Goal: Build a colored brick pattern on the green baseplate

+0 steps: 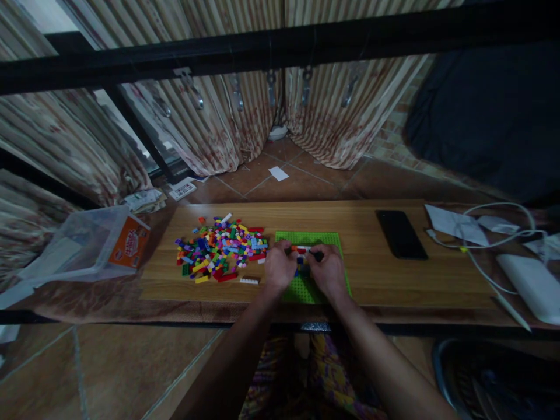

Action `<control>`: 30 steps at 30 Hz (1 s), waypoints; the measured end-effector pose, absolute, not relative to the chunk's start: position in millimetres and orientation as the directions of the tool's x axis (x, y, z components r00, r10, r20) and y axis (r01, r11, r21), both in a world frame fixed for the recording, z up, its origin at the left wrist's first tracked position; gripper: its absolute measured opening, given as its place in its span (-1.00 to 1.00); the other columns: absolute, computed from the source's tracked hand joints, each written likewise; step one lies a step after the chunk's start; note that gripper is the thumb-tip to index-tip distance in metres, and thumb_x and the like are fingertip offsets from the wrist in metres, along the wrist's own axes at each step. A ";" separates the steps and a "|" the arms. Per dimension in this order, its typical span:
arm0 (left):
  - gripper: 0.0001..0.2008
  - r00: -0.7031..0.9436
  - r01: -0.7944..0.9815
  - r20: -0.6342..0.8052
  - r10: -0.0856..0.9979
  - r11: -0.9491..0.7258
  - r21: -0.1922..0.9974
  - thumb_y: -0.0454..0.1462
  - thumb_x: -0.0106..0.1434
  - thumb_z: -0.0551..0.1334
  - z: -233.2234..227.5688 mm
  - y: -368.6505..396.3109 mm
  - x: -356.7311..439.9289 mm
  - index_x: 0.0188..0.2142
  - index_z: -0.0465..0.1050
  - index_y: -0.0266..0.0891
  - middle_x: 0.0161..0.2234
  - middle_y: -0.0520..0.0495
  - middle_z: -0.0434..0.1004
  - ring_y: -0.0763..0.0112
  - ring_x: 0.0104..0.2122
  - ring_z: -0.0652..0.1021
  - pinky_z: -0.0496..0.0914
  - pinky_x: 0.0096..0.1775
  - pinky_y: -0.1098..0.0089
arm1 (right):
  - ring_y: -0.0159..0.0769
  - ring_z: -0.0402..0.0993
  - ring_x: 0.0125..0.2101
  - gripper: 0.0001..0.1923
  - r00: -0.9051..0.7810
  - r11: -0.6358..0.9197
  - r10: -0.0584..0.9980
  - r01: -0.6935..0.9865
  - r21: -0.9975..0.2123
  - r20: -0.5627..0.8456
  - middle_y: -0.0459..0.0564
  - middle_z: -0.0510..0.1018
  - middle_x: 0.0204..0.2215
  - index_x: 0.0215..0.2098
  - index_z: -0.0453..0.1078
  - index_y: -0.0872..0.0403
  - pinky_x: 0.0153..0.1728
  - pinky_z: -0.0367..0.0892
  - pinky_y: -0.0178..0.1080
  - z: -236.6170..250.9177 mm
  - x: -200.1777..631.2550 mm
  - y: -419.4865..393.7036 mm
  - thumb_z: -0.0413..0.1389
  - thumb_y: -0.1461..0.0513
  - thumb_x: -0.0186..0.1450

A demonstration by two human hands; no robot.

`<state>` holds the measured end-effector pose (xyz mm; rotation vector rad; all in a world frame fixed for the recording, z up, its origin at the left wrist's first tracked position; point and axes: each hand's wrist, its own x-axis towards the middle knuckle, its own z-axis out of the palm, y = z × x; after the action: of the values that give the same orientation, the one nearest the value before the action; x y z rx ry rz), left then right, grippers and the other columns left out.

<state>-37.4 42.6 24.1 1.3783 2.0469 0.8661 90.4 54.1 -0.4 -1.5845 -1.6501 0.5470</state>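
A green studded baseplate (pixel 310 293) lies on the wooden board in front of me. On it, between my hands, sits a small cluster of toy bricks (pixel 301 249) in red, white, blue and yellow. My left hand (pixel 280 267) is closed at the cluster's left side, its fingertips bent in; whatever they grip is hidden. At the right side my right hand (pixel 328 269) is closed too, with a small dark brick (pixel 318 255) showing at its thumb and forefinger. Left of the plate spreads a pile of loose, mixed-colour bricks (pixel 227 245).
The wooden board (pixel 363 280) also bears a black phone (pixel 401 234). A clear plastic box (pixel 87 245) with an orange label stands at the left. White cables (pixel 503 236) and a white power bank (pixel 531 286) lie at the right. A black bar (pixel 262 49) crosses beyond.
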 end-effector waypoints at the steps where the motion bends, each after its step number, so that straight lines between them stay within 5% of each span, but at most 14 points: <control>1: -0.75 -0.347 0.604 -0.069 0.935 0.280 0.746 -0.35 0.16 0.23 25.1 42.1 -36.9 -0.13 0.49 -0.26 -0.13 -0.18 0.58 0.23 -0.12 0.56 0.40 -0.02 0.25 | -0.15 0.41 -0.29 -0.76 0.067 0.143 0.971 0.607 -0.781 0.230 0.07 0.48 -0.36 -0.36 0.46 0.09 -0.19 0.32 -0.10 -0.9 91.6 53.1 0.10 0.08 0.19; 8: -0.79 -0.361 0.591 0.062 0.931 0.176 0.787 -0.32 0.22 0.19 32.4 28.0 -50.1 -0.14 0.48 -0.27 -0.14 -0.17 0.56 0.34 -0.24 0.56 0.43 -0.10 0.29 | -0.21 0.47 -0.33 -0.70 0.169 0.190 0.950 0.351 -0.917 0.262 0.04 0.53 -0.36 -0.31 0.45 0.11 -0.23 0.35 -0.16 -9.5 125.9 41.4 0.07 0.03 0.25; 14: -0.76 -0.366 0.625 0.209 0.907 0.073 0.777 -0.37 0.22 0.13 28.5 -20.9 -85.1 -0.14 0.47 -0.24 -0.18 -0.13 0.54 0.37 -0.26 0.54 0.43 -0.17 0.33 | -0.16 0.49 -0.29 -0.64 0.132 0.188 0.947 0.509 -0.840 0.292 0.09 0.56 -0.30 -0.29 0.45 0.09 -0.21 0.36 -0.12 -22.3 168.3 24.4 0.03 -0.01 0.28; 30: -0.65 -0.488 0.623 0.202 0.849 0.177 0.762 -0.39 0.15 0.18 -2.2 -67.3 -103.8 -0.04 0.38 -0.27 -0.15 -0.13 0.46 0.47 -0.43 0.50 0.45 -0.29 0.38 | -0.12 0.37 -0.23 -0.70 -0.123 0.422 0.854 0.732 -0.535 0.506 0.10 0.50 -0.32 -0.29 0.43 0.08 -0.15 0.30 -0.09 -41.8 169.6 15.9 -0.04 0.07 0.34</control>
<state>-103.8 -67.3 -2.2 1.4122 2.1867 1.2082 169.6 15.9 -41.8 -1.3490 -1.8901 0.1960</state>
